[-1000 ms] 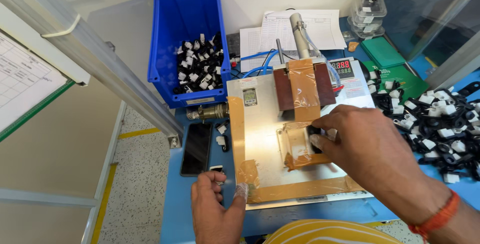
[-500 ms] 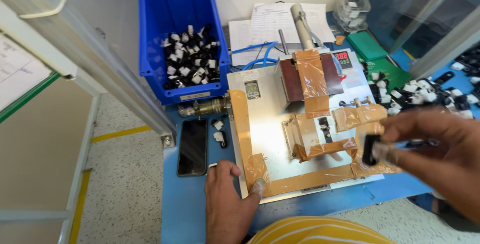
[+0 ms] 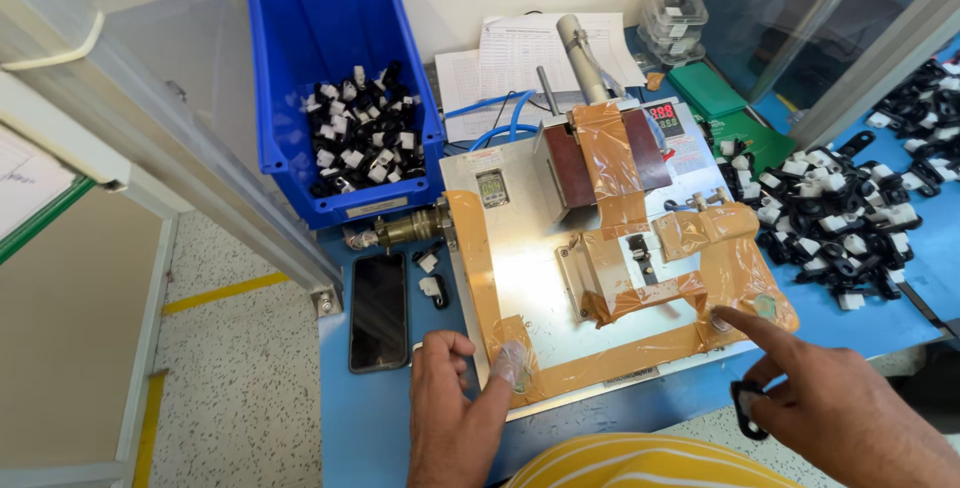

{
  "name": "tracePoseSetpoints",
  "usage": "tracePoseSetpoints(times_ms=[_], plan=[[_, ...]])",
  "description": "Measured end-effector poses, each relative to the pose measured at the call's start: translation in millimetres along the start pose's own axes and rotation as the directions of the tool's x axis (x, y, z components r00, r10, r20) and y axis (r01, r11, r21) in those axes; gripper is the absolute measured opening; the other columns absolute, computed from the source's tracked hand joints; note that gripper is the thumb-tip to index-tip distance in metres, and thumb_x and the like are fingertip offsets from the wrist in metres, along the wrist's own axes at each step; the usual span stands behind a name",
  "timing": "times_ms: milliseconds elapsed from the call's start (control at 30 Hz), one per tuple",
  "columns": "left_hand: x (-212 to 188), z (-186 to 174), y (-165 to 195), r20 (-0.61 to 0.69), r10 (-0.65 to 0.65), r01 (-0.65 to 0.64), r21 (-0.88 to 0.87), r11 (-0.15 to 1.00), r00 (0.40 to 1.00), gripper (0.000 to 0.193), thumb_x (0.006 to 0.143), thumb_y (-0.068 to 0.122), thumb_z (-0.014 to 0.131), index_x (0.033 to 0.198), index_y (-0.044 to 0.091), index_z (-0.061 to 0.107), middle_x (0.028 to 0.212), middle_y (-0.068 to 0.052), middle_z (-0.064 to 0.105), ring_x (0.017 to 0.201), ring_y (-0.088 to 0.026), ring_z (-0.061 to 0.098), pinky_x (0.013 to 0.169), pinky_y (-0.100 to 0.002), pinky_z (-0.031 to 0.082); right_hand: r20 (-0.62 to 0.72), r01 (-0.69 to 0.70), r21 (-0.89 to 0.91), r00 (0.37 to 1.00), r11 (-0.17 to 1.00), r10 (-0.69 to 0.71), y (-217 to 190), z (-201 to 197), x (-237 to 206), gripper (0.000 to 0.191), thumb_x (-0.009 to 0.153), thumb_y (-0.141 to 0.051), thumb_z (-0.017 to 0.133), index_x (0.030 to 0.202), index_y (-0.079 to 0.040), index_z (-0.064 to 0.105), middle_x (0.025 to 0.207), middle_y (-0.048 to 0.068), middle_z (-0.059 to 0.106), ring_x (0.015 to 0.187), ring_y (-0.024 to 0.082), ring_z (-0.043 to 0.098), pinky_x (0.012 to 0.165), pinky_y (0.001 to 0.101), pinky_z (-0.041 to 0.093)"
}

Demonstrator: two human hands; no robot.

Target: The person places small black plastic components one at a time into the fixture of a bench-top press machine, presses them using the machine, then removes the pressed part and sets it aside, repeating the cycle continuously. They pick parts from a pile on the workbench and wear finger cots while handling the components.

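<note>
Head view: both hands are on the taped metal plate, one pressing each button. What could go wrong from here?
1. The right hand presses a button with its index finger while gripping a small black clip; the clip could slip from the hand.
2. The left hand rests at the plate's taped corner; the tape looks wrinkled and might lift or snag a finger.
3. The phone lies near the table edge and loose parts beside it could get knocked off.

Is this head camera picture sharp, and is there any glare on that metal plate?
In the head view, a bright glare patch sits on the metal plate left of the taped fixture; the blue bin and both hands, left hand and right hand, look sharp; straight edges bow near the frame's sides, a wide-lens effect.
</note>
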State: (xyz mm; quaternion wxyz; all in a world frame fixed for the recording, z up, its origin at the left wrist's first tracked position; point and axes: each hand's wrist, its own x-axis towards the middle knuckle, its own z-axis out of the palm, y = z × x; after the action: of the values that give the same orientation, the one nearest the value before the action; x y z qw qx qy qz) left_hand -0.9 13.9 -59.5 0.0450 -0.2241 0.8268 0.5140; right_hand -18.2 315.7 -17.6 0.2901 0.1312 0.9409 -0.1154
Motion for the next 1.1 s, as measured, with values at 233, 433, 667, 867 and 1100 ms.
tracePoseSetpoints(times_ms=[233, 433, 667, 867, 1100], plan=[[3, -7, 6, 0.001, 0.043, -0.043, 0.025, 0.999, 0.999, 0.051, 0.077, 0.038, 0.085, 0.109, 0.010, 0.057, 0.098, -0.006, 0.051, 0.086, -0.016, 0.049, 0.080, -0.033, 0.049, 0.084, -0.021, 0.039, 0.996, 0.999, 0.018, 17, 11, 20, 0.104, 0.085, -0.017, 0.079, 0.162, -0.053, 0.020, 0.097, 0.000, 0.082, 0.087, 0.018, 0.081, 0.088, 0.0332, 0.064], [6, -4, 10, 0.016, -0.009, 0.009, 0.033, 0.999, 1.000, 0.049, 0.077, 0.034, 0.084, 0.110, 0.011, 0.057, 0.098, -0.006, 0.051, 0.086, -0.016, 0.049, 0.081, -0.033, 0.050, 0.116, -0.049, -0.029, 0.992, 0.998, 0.052, 35, 21, 38, 0.109, 0.082, -0.017, 0.080, 0.162, -0.052, 0.015, 0.107, -0.001, 0.079, 0.100, 0.016, 0.082, 0.100, 0.0319, 0.062], [15, 2, 7, 0.020, 0.012, -0.013, 0.046, 0.999, 1.000, 0.050, 0.075, 0.033, 0.086, 0.110, 0.012, 0.056, 0.098, -0.007, 0.053, 0.088, -0.017, 0.051, 0.082, -0.033, 0.050, 0.191, 0.008, -0.079, 0.981, 0.997, 0.007, 41, 11, 41, 0.108, 0.083, -0.024, 0.084, 0.159, -0.050, 0.012, 0.104, -0.004, 0.082, 0.099, 0.010, 0.079, 0.096, 0.0277, 0.063], [20, 8, -1, 0.082, 0.069, -0.076, 0.084, 0.994, 0.994, 0.057, 0.068, 0.026, 0.087, 0.112, 0.014, 0.054, 0.100, -0.005, 0.053, 0.095, -0.017, 0.055, 0.087, -0.035, 0.049, -0.161, 0.098, 0.247, 0.985, 0.964, -0.059, 0, -44, 14, 0.032, 0.089, -0.027, 0.084, 0.119, -0.019, 0.075, 0.098, 0.002, 0.077, 0.091, 0.015, 0.076, 0.084, 0.0313, 0.062], [24, 13, -9, 0.129, -0.031, 0.007, 0.182, 0.983, 0.991, 0.065, 0.064, 0.021, 0.092, 0.114, 0.017, 0.051, 0.101, -0.006, 0.052, 0.100, -0.020, 0.054, 0.093, -0.037, 0.048, -0.302, 0.214, 0.207, 0.942, 0.955, -0.146, -95, -86, -6, 0.030, 0.085, -0.020, 0.081, 0.114, -0.014, 0.083, 0.091, 0.005, 0.079, 0.082, 0.016, 0.077, 0.075, 0.0308, 0.063]])
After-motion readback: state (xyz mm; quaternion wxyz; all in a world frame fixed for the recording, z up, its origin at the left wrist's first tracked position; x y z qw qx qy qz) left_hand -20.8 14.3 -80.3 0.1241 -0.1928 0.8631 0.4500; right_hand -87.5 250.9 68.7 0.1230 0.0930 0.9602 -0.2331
